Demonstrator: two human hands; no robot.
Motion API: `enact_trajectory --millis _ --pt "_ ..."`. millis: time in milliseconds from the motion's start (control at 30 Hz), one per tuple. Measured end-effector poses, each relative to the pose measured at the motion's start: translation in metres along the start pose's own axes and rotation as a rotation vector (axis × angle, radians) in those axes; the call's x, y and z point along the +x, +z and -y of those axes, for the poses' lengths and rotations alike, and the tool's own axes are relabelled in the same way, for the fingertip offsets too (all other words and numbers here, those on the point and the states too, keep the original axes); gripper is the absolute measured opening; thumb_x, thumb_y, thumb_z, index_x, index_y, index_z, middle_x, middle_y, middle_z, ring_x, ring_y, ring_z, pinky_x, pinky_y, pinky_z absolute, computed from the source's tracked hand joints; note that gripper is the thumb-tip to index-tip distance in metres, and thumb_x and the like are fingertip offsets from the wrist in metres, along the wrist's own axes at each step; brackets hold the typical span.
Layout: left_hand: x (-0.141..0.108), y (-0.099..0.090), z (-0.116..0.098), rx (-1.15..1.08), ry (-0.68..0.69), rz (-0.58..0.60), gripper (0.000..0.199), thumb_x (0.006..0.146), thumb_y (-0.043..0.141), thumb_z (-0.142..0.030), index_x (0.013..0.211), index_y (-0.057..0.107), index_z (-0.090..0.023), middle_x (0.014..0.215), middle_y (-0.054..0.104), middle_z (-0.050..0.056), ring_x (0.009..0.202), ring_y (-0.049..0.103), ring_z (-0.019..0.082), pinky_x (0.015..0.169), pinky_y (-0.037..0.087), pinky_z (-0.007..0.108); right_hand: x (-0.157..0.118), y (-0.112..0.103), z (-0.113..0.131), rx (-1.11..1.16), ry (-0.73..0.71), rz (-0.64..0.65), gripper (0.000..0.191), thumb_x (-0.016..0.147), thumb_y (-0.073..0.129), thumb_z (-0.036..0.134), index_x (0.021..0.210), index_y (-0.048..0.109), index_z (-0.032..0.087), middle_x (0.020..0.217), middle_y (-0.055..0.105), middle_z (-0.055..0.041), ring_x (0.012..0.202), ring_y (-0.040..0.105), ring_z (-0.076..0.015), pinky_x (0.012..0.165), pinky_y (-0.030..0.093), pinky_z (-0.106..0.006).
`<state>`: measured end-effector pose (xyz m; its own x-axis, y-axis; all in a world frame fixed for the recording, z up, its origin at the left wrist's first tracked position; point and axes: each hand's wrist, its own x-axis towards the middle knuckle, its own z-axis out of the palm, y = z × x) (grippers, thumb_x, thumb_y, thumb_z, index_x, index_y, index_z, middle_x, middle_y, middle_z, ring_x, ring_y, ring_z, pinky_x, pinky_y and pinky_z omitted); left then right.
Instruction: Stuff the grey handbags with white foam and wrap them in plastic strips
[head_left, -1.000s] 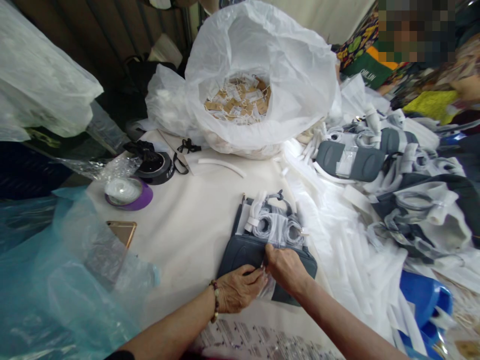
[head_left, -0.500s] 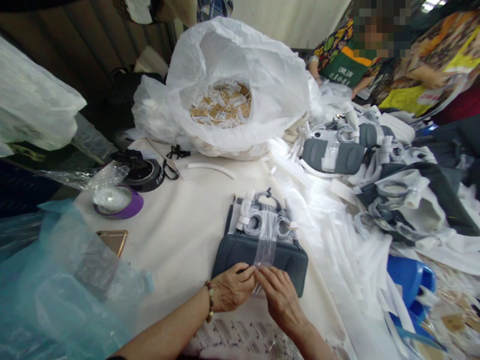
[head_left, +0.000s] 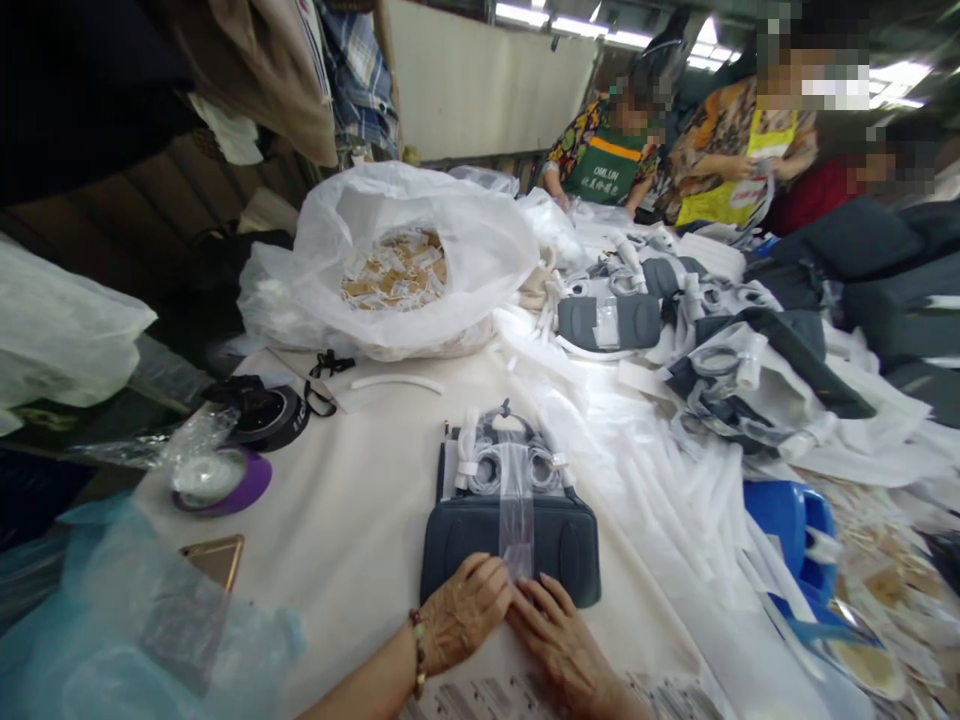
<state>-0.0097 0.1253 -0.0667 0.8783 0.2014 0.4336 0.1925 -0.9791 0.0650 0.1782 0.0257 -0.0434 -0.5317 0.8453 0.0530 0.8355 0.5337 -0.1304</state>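
Observation:
A dark grey handbag (head_left: 457, 530) lies on the table in front of me. White-wrapped handles and coiled straps (head_left: 487, 468) rest along its far side. A clear plastic strip (head_left: 517, 500) runs over its middle toward me. My left hand (head_left: 466, 612), with a bead bracelet at the wrist, is closed at the strip's near end, fingers bent over the bag's near edge. Beside it, my right hand (head_left: 561, 640) touches the strip and the near edge with its fingers stretched and somewhat apart. The fingertips of both hands nearly meet, and the strip's end is partly hidden under them.
Behind the bag stands a large white plastic sack (head_left: 480, 250) of tags. A purple tape roll (head_left: 240, 485), black tape roll (head_left: 277, 420) and phone (head_left: 214, 565) lie left. Wrapped bags (head_left: 637, 322), white strips (head_left: 690, 530) and a blue container (head_left: 787, 530) are right. Two co-workers stand beyond.
My view has tilted up, showing more of the co-workers. Both hands stay at the strip's near end; my right hand's fingers now lie flatter and farther apart.

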Motion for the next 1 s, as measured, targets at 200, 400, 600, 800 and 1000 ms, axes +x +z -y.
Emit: enact_trajectory --millis 200,400,600,800,1000 --pt "0.004 -0.002 0.003 0.08 0.046 -0.008 0.026 0.091 0.048 -0.026 0.11 0.06 -0.015 0.117 0.06 0.005 0.121 0.044 0.02 0.106 0.027 0.038 0.004 0.001 0.009 0.073 0.116 -0.329 0.036 0.086 0.036 0.011 0.108 0.063 0.022 0.097 0.072 -0.001 0.093 0.06 -0.0164 0.099 0.037 -0.038" --pt "0.006 0.006 0.006 0.084 0.026 0.017 0.033 0.091 0.047 -0.035 0.115 0.057 -0.015 0.116 0.062 0.006 0.12 0.046 0.02 0.102 0.03 0.038 0.045 -0.019 -0.005 -0.204 0.288 -0.264 0.057 0.075 0.036 0.0 0.13 0.048 0.01 0.133 0.053 -0.0105 0.127 0.04 -0.0259 0.106 0.025 -0.048" --pt "0.012 0.001 0.011 0.066 0.01 -0.046 0.033 0.093 0.042 -0.033 0.115 0.057 -0.014 0.112 0.065 0.004 0.112 0.052 0.019 0.1 0.032 0.035 0.06 -0.012 -0.009 -0.201 0.481 -0.256 0.06 0.075 0.039 0.0 0.133 0.045 0.017 0.137 0.05 -0.0055 0.127 0.04 -0.0257 0.106 0.025 -0.046" --pt "0.006 0.009 0.021 0.082 0.115 -0.044 0.033 0.089 0.044 -0.026 0.116 0.056 -0.011 0.113 0.064 0.009 0.11 0.054 0.021 0.096 0.039 0.036 0.043 -0.002 -0.03 0.01 0.946 -0.429 0.054 0.082 0.041 0.011 0.136 0.04 0.015 0.14 0.043 -0.0149 0.127 0.041 -0.0288 0.101 0.035 -0.047" --pt "-0.003 0.026 0.024 -0.066 0.145 -0.25 0.033 0.09 0.032 -0.027 0.094 0.062 -0.013 0.092 0.065 0.009 0.098 0.058 0.02 0.091 0.046 0.031 0.028 -0.003 -0.041 0.583 1.184 -0.512 0.067 0.075 0.049 0.019 0.139 0.033 0.012 0.136 0.046 -0.0142 0.127 0.041 -0.026 0.104 0.035 -0.04"
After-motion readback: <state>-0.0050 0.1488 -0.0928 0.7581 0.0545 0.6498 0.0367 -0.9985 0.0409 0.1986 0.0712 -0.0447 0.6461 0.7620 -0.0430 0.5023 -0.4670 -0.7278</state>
